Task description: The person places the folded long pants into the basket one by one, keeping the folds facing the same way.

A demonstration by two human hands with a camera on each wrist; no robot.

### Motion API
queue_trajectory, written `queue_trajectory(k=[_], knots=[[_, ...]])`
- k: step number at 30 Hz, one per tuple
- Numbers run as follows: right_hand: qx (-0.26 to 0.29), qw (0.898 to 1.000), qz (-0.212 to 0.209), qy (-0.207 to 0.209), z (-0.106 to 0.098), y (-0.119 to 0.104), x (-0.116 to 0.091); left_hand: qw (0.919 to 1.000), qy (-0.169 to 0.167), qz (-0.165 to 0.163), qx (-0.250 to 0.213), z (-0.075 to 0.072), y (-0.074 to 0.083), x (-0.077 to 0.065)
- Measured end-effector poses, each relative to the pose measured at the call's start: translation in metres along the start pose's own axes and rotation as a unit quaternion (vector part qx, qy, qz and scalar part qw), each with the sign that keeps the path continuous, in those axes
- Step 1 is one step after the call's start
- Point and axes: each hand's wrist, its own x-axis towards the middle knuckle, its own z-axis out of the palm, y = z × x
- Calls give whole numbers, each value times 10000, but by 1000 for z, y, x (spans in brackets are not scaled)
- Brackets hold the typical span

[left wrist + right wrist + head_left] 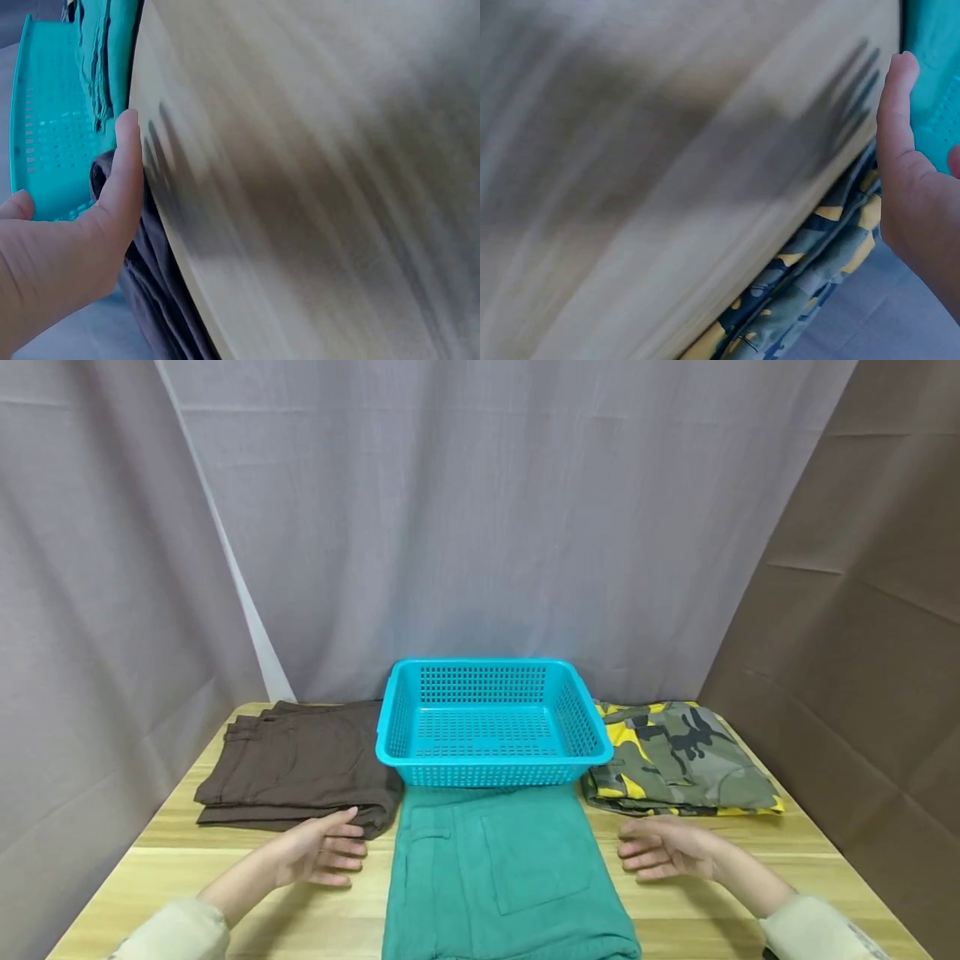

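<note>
The left hand (318, 852) and the right hand (670, 849) hang over the pale wooden table (180, 852) — fingers loose and a little apart — one on each side of the folded green cloth trousers (517, 868). Farther back, folded dark brown cloth trousers (315, 756) lie on the left and folded yellow-and-green camouflage trousers (675, 756) on the right, with a blue box-shaped plastic basket (495, 763) between them and a grey curtain (495, 527) behind.

L hand (315, 852) & R hand (666, 849) extd fwd, well apart, fingers (343, 862) relaxed (palms approx facing e/o)
</note>
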Motion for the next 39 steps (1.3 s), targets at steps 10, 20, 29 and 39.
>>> queue_trajectory(k=[10, 20, 29, 39], knots=[[570, 9966, 93, -587, 11, 13, 3, 9994, -248, -208, -109, 10, -5, -3], [382, 9987, 300, -178, 20, 17, 5, 9990, -260, -296, -211, 21, -13, -1], [822, 9943, 314, -599, 22, 20, 9, 9989, -305, -269, -223, 27, -14, -1], [782, 9943, 441, -582, 31, 19, 9, 9993, -254, -236, -162, 44, -15, 2]])
